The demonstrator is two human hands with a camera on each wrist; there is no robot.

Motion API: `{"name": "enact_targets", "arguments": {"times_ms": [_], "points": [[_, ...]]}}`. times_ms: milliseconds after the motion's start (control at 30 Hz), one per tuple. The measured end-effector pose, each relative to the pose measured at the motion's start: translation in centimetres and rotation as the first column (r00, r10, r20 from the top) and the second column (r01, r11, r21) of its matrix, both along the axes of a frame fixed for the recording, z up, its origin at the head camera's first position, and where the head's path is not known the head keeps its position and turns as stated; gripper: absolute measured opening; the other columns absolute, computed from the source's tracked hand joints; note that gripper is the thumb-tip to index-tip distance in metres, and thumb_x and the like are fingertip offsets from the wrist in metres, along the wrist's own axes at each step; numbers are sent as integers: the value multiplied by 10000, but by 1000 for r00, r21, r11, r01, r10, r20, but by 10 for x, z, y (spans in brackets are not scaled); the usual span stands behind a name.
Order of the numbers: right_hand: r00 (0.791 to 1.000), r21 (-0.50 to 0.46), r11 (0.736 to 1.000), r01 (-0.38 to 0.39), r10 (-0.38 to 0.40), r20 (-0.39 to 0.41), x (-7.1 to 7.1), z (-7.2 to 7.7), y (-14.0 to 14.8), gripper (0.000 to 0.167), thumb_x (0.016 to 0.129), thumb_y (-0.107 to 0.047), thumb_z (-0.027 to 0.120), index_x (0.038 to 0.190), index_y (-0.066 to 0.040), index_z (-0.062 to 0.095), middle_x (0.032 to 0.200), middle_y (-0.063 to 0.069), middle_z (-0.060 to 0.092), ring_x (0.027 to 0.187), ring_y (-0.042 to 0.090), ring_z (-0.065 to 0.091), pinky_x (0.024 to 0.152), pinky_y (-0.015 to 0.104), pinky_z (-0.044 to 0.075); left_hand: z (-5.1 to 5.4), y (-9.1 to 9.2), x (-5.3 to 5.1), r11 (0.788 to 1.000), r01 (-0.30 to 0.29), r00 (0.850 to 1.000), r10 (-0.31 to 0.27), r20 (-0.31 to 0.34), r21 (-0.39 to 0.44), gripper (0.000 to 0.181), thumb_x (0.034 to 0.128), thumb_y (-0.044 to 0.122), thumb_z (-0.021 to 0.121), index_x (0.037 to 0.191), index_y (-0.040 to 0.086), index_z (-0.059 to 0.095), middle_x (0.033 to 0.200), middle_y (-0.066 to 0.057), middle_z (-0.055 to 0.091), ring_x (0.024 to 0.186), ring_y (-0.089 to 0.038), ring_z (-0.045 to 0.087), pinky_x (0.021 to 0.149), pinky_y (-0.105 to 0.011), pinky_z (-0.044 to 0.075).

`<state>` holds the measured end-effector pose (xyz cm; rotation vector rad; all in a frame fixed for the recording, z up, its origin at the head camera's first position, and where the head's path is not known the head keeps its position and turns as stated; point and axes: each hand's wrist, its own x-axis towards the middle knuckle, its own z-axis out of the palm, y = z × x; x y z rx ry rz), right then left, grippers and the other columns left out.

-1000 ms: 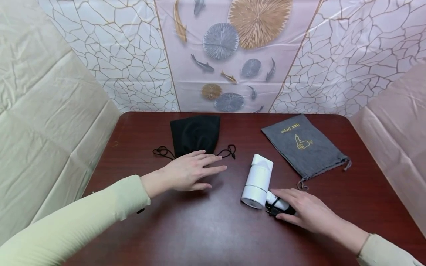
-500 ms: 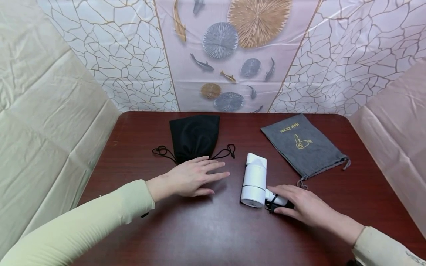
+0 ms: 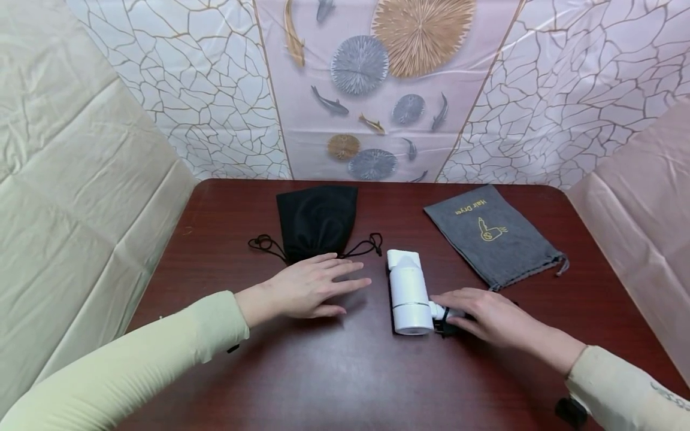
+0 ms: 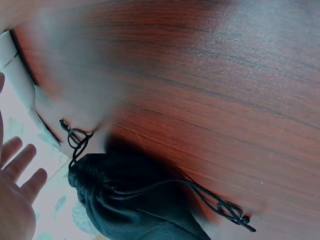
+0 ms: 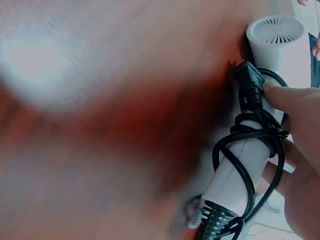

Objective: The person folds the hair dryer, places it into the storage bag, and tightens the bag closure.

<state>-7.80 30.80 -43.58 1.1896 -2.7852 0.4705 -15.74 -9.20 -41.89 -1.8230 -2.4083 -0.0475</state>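
A white hair dryer (image 3: 408, 293) lies on the table, its handle toward the right. My right hand (image 3: 493, 317) grips that handle, which has a black cord (image 5: 250, 132) wound round it; in the right wrist view the thumb presses by the black plug (image 5: 248, 75). My left hand (image 3: 312, 287) is spread with fingers straight, just in front of the black drawstring bag (image 3: 317, 221). The left wrist view shows the fingers (image 4: 21, 160) apart and holding nothing, beside the bag (image 4: 135, 200).
A grey drawstring pouch (image 3: 493, 236) with yellow "Hair Dryer" lettering lies at the right of the brown table (image 3: 345, 383). Patterned cloth (image 3: 372, 90) hangs behind the table, and pale cloth covers both sides.
The hair dryer has shifted left and turned slightly, with my right hand moving along on its handle. My left hand has drawn back slightly from the black bag.
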Motion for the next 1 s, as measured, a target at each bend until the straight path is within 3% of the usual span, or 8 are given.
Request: {"name": "enact_targets", "arguments": {"times_ms": [233, 667, 867, 1000], "points": [[991, 34, 991, -129, 130, -26, -21, 10, -5, 484, 873, -49, 855, 1341, -110, 750, 1223, 42, 774, 1098, 230, 740, 852, 460, 630, 0, 1, 1, 1000, -1, 1000, 1, 5, -9, 679, 1051, 501, 649, 1632, 201, 465, 1624, -133, 500, 1492, -273, 492, 1242, -495, 380], [935, 135, 935, -328, 342, -96, -50, 9, -19, 594, 778, 5, 905, 1344, -83, 747, 1275, 112, 763, 1147, 278, 742, 934, 491, 611, -3, 9, 4, 999, 22, 1000, -22, 6, 26, 691, 1016, 483, 712, 1608, 198, 499, 1627, -129, 499, 1500, -292, 481, 1261, -483, 350], [951, 135, 948, -288, 300, -76, -48, 9, -20, 580, 833, -68, 895, 1386, -86, 721, 1368, 104, 725, 1287, 309, 677, 1082, 540, 527, -4, 21, 5, 1000, 29, 1000, -29, 1, -2, 719, 1012, 511, 708, 1620, 201, 481, 1629, -117, 498, 1517, -281, 461, 1276, -458, 326], [967, 90, 969, -230, 238, -92, -46, 11, -13, 595, 829, -129, 904, 1389, -71, 711, 1386, 103, 713, 1327, 344, 644, 1286, 335, 285, -3, 34, 2, 999, 26, 1000, -27, -15, -45, 744, 1025, 539, 674, 1649, 214, 432, 1664, -97, 456, 1542, -263, 427, 1295, -441, 287]]}}
